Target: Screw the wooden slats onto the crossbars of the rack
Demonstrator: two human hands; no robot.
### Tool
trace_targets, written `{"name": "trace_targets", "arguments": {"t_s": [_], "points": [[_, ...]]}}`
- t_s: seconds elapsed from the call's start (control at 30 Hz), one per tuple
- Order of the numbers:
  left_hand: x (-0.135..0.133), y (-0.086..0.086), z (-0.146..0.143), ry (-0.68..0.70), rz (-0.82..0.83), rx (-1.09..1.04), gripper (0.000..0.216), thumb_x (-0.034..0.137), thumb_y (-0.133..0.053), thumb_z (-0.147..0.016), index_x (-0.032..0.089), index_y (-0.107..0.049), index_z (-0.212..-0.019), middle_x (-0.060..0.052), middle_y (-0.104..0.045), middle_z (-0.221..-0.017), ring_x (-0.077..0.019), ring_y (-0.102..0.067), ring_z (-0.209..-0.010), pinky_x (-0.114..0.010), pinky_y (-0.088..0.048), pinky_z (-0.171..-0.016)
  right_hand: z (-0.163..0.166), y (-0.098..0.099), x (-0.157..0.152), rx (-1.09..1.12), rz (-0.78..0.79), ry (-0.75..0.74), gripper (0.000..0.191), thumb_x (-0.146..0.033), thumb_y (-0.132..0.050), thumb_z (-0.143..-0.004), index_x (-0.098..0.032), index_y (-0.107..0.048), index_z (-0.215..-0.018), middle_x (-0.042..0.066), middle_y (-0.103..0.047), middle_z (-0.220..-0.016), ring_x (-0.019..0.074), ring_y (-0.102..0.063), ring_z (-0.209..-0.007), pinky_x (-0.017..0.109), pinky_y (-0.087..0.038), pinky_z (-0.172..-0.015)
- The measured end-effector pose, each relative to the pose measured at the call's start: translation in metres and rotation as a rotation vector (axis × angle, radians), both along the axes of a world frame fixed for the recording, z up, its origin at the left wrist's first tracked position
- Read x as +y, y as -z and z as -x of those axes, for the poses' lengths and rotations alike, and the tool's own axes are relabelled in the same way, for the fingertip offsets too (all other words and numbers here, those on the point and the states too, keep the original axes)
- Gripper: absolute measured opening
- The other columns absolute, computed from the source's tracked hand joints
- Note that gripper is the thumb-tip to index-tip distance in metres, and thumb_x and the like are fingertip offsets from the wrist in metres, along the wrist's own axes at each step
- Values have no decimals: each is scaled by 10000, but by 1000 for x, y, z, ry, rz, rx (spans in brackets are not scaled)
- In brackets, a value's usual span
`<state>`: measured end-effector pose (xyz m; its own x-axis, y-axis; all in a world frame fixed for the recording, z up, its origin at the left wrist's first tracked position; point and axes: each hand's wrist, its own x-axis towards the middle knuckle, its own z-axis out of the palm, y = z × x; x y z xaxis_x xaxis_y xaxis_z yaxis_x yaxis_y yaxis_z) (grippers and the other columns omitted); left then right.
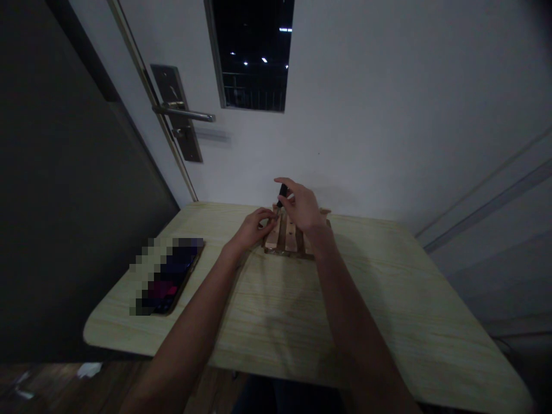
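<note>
My right hand (302,207) is closed around a short black-handled screwdriver (283,192), which tilts slightly and points down. Beneath it lies a small slatted wooden piece (291,237) with light slats on a darker base and small dark holes. My left hand (255,226) rests at the left side of this wooden piece. Its thumb and fingertips are pinched together by the screwdriver's lower end; what they hold is too small to make out. My right hand and wrist cover much of the wooden piece's right side.
A smartphone (176,276) lies on the left of the pale wood-grain table (267,322). Behind the table stands a white door (366,115) with a metal lever handle (185,114) and a dark window (254,57). White scraps (89,369) lie on the floor at lower left.
</note>
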<state>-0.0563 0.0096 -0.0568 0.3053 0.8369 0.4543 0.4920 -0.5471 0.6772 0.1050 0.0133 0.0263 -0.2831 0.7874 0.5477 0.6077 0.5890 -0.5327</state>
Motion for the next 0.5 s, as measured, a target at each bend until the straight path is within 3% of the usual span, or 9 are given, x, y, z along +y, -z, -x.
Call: {"name": "trace_targets", "arguments": {"t_s": [0.13,0.27,0.5], "points": [[0,0,0,-5,4,11,203,281,-526,-855,185,-645,-988,-86,-588,-1106,-175,-595,-957,-258,-535,-684,0,-1,-1,8,33,-31,368,-108,-486,-807,-211,-597,-1142,80,-653,-1075,157,-611,-787,339,-492,-810],[1,1,0,-8,7,12,207,293,-533,-849,178,-642,-984,-85,-589,-1099,-172,-598,-943,-242,-532,-656,1,-2,-2,35,114,-64,496,-56,-449,-774,-202,-545,-1239,76,-663,-1092,165,-633,-838,338,-509,-810],[1,1,0,-14,8,2,216,300,-532,-849,182,-647,-989,-87,-584,-1117,-176,-598,-955,-245,-535,-654,1,-1,-1,-12,53,-6,497,-26,-426,-751,-189,-569,-1197,87,-681,-1030,188,-642,-850,336,-505,-787]]}}
